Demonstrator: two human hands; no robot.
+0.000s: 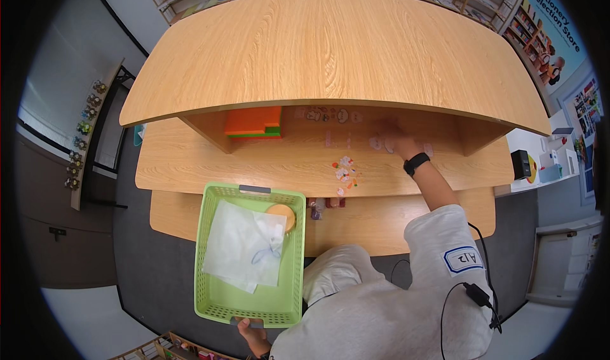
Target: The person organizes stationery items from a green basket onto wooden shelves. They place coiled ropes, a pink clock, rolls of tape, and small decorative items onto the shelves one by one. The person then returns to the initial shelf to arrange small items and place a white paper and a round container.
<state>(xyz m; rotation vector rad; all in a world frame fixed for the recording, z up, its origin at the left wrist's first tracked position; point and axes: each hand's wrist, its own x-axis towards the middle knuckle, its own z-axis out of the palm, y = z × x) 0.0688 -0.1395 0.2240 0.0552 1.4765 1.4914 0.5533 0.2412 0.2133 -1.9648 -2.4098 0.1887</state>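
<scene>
My left hand [252, 334] grips the grey handle at the near end of a green plastic basket [202, 265]. White translucent sheets or bags [238, 245] and a round orange-brown lidded item [282, 212] lie in the basket. My right hand [398, 138], with a black watch on the wrist, reaches under the top board of a wooden shelf unit; it is blurred and its fingers are unclear. Pale stickers or cut-outs [375, 143] lie beside it. Small colourful pieces [344, 174] are scattered near the shelf's front edge.
Orange and green folders or boxes [252, 122] stand at the left inside the shelf. The overhanging top board [329, 50] covers the rear. Small packets [317, 207] sit on the lower board [381, 222]. A black cable [491, 274] hangs by my right side.
</scene>
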